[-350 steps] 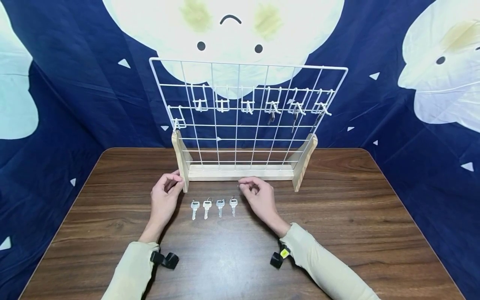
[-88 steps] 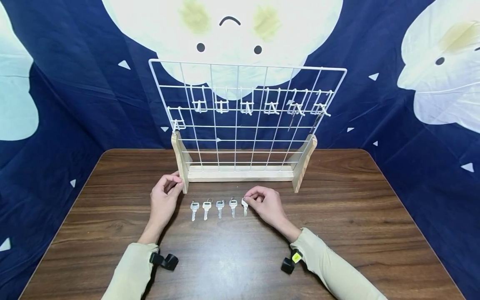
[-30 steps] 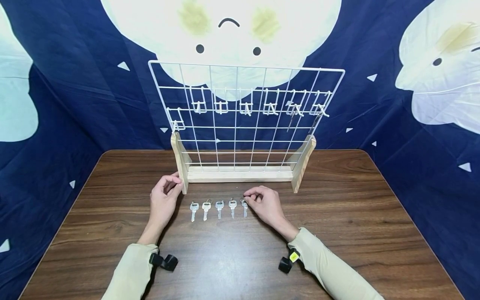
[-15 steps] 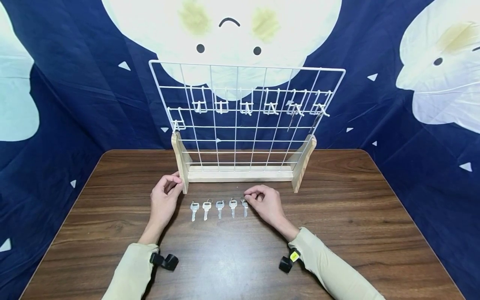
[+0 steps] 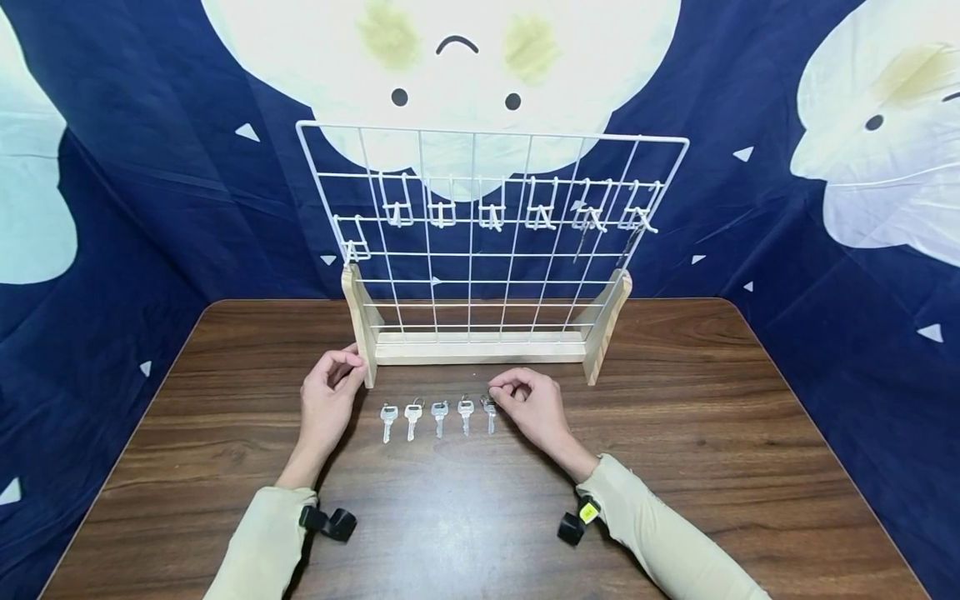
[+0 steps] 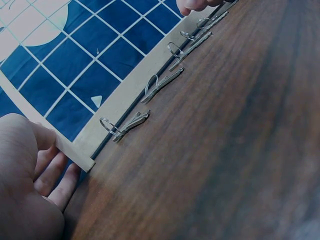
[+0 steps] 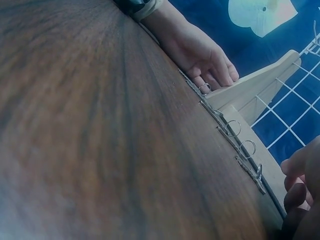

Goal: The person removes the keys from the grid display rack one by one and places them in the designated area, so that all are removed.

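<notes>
Several silver keys with split rings lie in a row, among them the leftmost key [image 5: 387, 421] and the rightmost key [image 5: 490, 414]. My right hand [image 5: 531, 408] hovers at the rightmost key's ring, fingers loosely bent. The right wrist view shows a gap between these fingers [image 7: 295, 172] and the nearest visible key [image 7: 250, 175]. With thumb and fingers, my left hand [image 5: 330, 392] holds the left wooden leg [image 5: 362, 329] of a rack. In the left wrist view, some of that hand's fingers [image 6: 52, 175] reach behind the leg.
The white wire grid [image 5: 472, 279] stands on a wooden base bar [image 5: 480, 350] behind the keys. White hooks [image 5: 491, 217] line its upper part. Dark keys [image 5: 581, 243] hang from the two rightmost hooks. The brown table [image 5: 712, 450] meets a blue cloth backdrop.
Since the oldest frame, a key has left the fourth hook from the right-hand group's left, and a rightmost key has joined the row. My right hand has lifted slightly; my left hand has stayed.
</notes>
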Demonstrator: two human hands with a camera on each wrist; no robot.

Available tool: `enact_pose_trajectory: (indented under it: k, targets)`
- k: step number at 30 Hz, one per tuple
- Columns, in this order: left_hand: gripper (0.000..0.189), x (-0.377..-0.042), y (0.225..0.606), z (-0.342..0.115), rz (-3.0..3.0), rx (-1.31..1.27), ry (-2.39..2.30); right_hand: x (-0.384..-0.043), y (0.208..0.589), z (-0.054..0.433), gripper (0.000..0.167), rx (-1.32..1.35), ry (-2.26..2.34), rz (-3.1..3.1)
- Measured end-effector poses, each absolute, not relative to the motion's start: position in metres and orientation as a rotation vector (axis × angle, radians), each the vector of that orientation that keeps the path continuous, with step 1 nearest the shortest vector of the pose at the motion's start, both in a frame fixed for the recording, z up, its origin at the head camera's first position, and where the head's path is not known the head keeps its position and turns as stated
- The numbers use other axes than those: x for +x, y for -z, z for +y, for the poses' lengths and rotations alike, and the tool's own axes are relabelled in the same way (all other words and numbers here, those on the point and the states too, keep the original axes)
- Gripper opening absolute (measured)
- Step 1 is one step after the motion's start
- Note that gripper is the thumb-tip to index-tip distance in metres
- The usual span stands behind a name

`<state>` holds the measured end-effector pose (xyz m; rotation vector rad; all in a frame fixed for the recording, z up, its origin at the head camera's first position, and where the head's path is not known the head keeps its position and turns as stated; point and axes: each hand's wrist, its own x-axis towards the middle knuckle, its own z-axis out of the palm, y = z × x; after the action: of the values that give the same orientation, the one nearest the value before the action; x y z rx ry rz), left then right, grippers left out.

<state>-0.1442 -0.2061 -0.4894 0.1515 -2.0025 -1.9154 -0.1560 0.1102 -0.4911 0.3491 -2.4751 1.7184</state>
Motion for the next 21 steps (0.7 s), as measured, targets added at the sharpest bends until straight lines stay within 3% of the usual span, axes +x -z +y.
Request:
enact_pose_trajectory:
  k: [9,21]
  targets:
    - [0.011,-0.144,0.489,-0.207,-2.008,0.168,1.902,-0.158,0.486,0.111,0.012,0.357,-1.754,-2.405]
    - [0.012,-0.143,0.490,-0.207,-2.005,0.161,1.915,-0.152,0.452,0.114,0.010,0.422,-1.760,-2.299]
